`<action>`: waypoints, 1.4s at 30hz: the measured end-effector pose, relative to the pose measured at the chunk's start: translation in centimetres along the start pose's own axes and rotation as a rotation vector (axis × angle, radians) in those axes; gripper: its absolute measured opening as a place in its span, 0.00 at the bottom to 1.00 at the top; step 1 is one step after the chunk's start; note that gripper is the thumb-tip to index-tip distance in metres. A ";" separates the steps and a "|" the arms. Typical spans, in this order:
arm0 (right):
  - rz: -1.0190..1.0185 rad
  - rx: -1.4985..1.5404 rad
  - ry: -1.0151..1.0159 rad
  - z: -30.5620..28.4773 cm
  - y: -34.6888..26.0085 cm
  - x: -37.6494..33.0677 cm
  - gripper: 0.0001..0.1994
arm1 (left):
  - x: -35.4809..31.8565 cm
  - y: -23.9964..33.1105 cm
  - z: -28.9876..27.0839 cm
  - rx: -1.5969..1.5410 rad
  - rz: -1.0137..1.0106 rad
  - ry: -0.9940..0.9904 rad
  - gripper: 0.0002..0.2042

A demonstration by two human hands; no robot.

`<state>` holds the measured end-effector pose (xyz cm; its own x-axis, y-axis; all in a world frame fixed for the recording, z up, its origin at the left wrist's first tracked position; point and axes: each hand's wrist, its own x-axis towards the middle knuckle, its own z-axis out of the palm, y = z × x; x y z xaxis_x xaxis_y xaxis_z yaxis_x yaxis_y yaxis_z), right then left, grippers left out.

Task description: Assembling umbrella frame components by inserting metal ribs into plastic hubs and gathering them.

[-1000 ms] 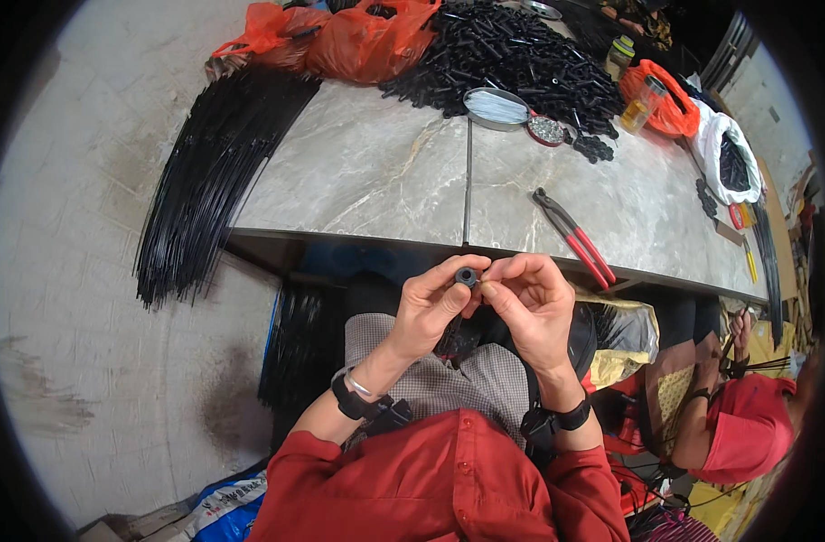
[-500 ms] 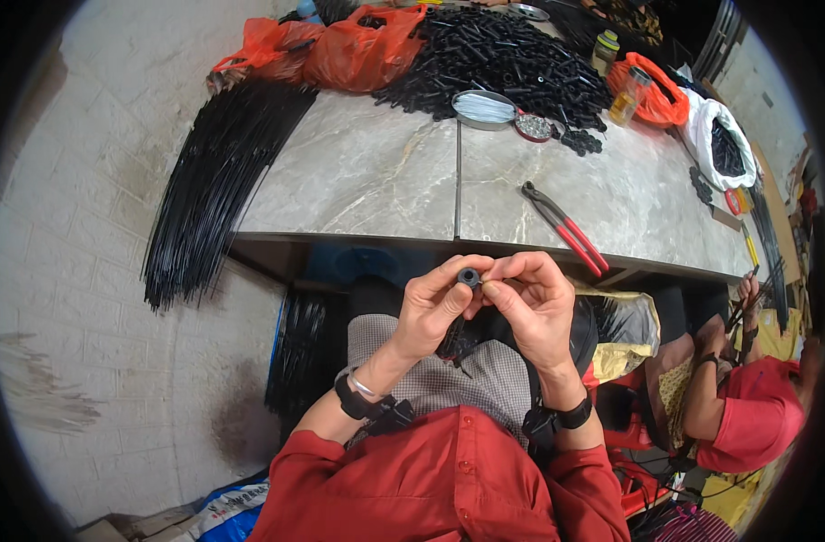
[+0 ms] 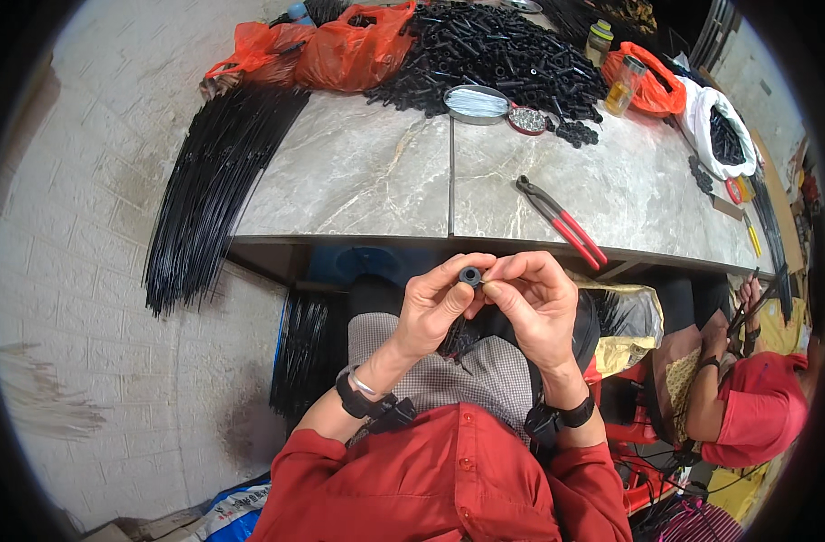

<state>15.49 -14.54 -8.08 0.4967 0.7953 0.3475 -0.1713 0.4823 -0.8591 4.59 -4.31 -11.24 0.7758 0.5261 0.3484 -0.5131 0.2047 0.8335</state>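
Above my lap I hold a small black tubular part [image 3: 469,275], its round open end facing up. My left hand [image 3: 428,303] is closed around it with thumb and fingers. My right hand [image 3: 536,307] pinches close against its right side; whatever is between those fingertips is too small to make out. Beneath the hands hangs something dark, mostly hidden by them. On the grey marbled table [image 3: 358,181] beyond lie red-handled pincers [image 3: 562,221], jaws pointing away from me.
A large heap of black tubular parts [image 3: 503,59] covers the table's back, beside red plastic bags [image 3: 358,50]. In front sit an oval tin of pale sticks [image 3: 478,104] and a round tin of small metal pieces [image 3: 527,118]. Long black rods [image 3: 218,199] overhang at left. A co-worker [image 3: 747,406] sits at right.
My hands keep the same grip on the black part, barely shifting. The view has moved slightly, so the table things appear a little left and up. The co-worker's hands moved a little.
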 end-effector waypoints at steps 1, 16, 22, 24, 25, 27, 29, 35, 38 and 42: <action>0.000 0.001 0.002 0.0 0.0 0.0 0.06 | 0.0 0.0 0.1 0.001 -0.002 0.002 0.20; 0.159 -0.021 0.140 -0.5 -0.5 1.0 0.13 | 0.2 0.2 0.2 -0.029 -0.012 -0.051 0.19; 0.243 -0.067 0.074 -1.1 0.4 0.8 0.12 | 0.3 0.0 -0.5 0.003 -0.064 -0.035 0.21; 0.268 -0.257 0.021 -1.6 -0.2 1.3 0.19 | 0.7 0.3 -0.4 0.016 -0.067 -0.022 0.22; 0.270 -0.356 -0.018 -2.2 -0.7 1.7 0.25 | 1.0 0.2 -0.8 0.013 -0.062 -0.024 0.22; 0.078 -1.014 -0.120 -4.9 -1.9 2.7 0.30 | 1.4 0.2 -1.7 -0.085 -0.066 -0.006 0.21; -0.039 -1.465 -0.002 -8.2 -0.5 3.6 0.32 | 1.8 0.3 -2.7 -0.023 -0.044 0.041 0.22; 0.085 -1.744 -0.068 -15.2 1.4 3.8 0.28 | 4.1 -0.3 -3.4 -0.006 -0.068 0.222 0.25; 0.127 -1.697 -0.144 -14.9 1.0 4.2 0.24 | 5.0 -0.2 -3.7 0.002 -0.123 0.312 0.25; 0.216 -1.398 -0.116 -14.4 1.0 4.4 0.16 | 5.3 -0.4 -5.0 -0.014 -0.142 0.333 0.23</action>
<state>29.73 -15.78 -12.81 0.4858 0.8638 0.1333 0.7700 -0.3508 -0.5329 7.09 2.49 -11.86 0.6787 0.7313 0.0682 -0.4154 0.3056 0.8567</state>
